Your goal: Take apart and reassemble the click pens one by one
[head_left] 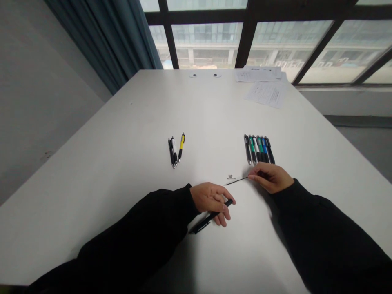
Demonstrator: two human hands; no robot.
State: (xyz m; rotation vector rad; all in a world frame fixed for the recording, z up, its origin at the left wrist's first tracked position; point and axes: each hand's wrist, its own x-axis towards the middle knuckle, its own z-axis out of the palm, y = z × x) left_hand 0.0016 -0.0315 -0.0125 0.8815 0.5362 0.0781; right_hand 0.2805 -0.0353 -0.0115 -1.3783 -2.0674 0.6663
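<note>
Glossy plastic pens (259, 149), smooth matt white tabletop (122, 163), paper sheets (266, 94), black cloth sleeves (324, 237)

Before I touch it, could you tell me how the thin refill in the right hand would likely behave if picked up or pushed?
The refill looks light: the right hand pinches it with just fingertips. Slim and straight, it is probably stiffish but may flex. It would likely roll easily on the smooth white table.
</note>
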